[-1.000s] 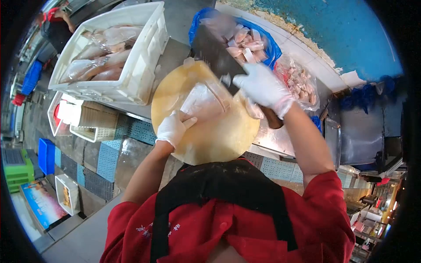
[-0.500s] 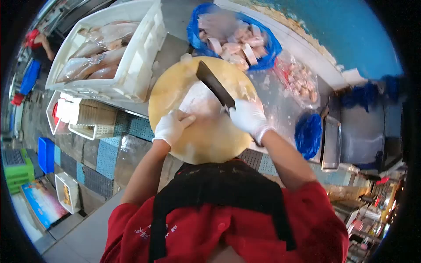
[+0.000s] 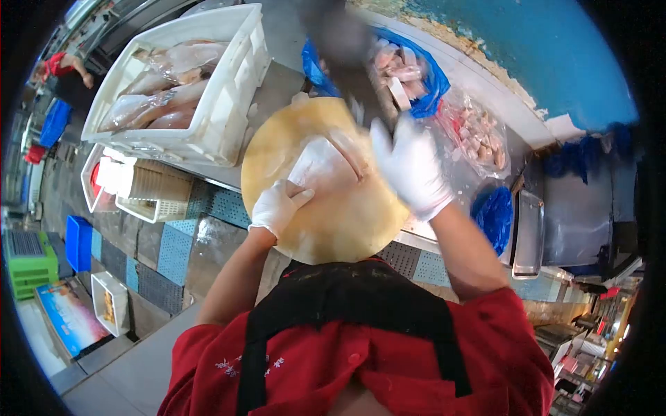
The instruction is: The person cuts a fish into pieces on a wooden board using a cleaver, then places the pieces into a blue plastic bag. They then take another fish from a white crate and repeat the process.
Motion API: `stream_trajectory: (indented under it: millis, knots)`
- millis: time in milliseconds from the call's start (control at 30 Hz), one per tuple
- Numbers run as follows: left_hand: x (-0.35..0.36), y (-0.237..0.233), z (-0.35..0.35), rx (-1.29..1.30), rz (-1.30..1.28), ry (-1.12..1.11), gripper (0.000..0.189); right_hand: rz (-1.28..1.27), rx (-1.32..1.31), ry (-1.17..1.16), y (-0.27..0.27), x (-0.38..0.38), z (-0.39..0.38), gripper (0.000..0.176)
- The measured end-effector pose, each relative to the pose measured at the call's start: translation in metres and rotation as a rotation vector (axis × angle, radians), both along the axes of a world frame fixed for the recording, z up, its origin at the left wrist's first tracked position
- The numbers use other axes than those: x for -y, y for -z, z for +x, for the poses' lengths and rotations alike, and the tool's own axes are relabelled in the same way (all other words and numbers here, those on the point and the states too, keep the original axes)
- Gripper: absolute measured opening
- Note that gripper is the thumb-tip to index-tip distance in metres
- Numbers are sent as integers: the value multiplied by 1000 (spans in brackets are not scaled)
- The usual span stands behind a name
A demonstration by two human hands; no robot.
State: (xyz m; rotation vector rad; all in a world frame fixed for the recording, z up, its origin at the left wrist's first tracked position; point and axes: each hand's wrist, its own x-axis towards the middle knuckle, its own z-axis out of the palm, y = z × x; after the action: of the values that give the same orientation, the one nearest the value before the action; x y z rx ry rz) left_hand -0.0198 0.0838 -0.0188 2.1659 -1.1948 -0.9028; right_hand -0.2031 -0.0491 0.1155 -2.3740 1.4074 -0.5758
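Observation:
On the round yellow chopping board (image 3: pixel 312 239) lies a pale piece of fish (image 3: pixel 319 168), its right side showing a reddish cut edge. My gloved left hand (image 3: pixel 277 210) grips the lower left side of the fish, thumb on top. Raised above the board's right side, my gloved right hand (image 3: pixel 414 170) is closed on the handle of a cleaver (image 3: pixel 366 87). The dark blade is smeared by motion and points up and away, overlapping the blue bag in this view.
Behind the board, a blue plastic bag (image 3: pixel 436 87) holds cut fish chunks, beside a clear bag of smaller pieces (image 3: pixel 482 139). A white crate (image 3: pixel 166 142) of whole fish stands left. Right are a bunched blue bag (image 3: pixel 492 215) and a metal tray (image 3: pixel 528 236). Another person (image 3: pixel 66 69) stands far left.
My right hand has lifted the cleaver up off the fish, away from the board. My left hand stays on the fish, and the view has shifted slightly.

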Motion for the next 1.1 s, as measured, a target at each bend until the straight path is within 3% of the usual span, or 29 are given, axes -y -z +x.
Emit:
stream_trajectory:
  millis: [67,167,233,300,333,367,467,533,600,667,700,733,800,833,900,933,967,1000,1067,1100]
  knots:
    - [0,-5,0,-18,33,-20,46,72,-488,-228,91,-3,-23,30]
    - [-5,7,4,3,36,-6,47,205,-513,-195,94,2,-29,35]
    - [-3,15,3,32,-20,17,48,763,-187,-29,64,26,-20,39]
    - [1,15,-1,-73,-207,87,46,490,-251,-144,29,35,-11,40]
    - [3,8,-5,-70,-213,82,46,144,-120,-232,20,42,-11,44]
    - [8,1,-10,6,-206,74,44,69,-48,-198,3,56,-9,44]
    - [13,-13,-16,124,-112,76,46,-341,172,-213,-119,58,-9,40]
    - [18,-8,-15,159,-24,75,49,-394,362,-238,-194,40,-11,37]
    - [21,13,-10,93,-44,70,43,-460,468,-272,-225,24,-12,35]
    - [21,-3,-8,10,-63,86,42,-573,396,-244,-179,21,-8,34]
    - [19,-6,-9,-59,-100,97,41,-608,268,-211,-128,22,-8,33]
    - [15,0,-11,-85,-88,95,41,-501,101,-177,-75,20,-8,32]
    - [19,6,-5,76,-143,111,40,36,-373,-154,61,9,-8,32]
    - [20,8,-4,68,-147,108,40,205,-489,-162,102,0,-1,31]
    - [16,10,0,-72,-154,156,63,331,-408,-133,93,-1,-7,39]
    - [17,9,-4,-70,-162,176,63,326,-403,-113,91,4,-9,39]
    - [19,10,-5,77,-103,153,62,293,-412,-131,91,14,-6,39]
    - [17,12,-6,225,-37,127,61,477,-330,-136,66,21,0,38]
    - [16,18,-4,232,-84,148,70,737,-176,-142,15,36,7,35]
    - [15,21,-3,220,-117,163,80,637,-163,-183,5,46,3,34]
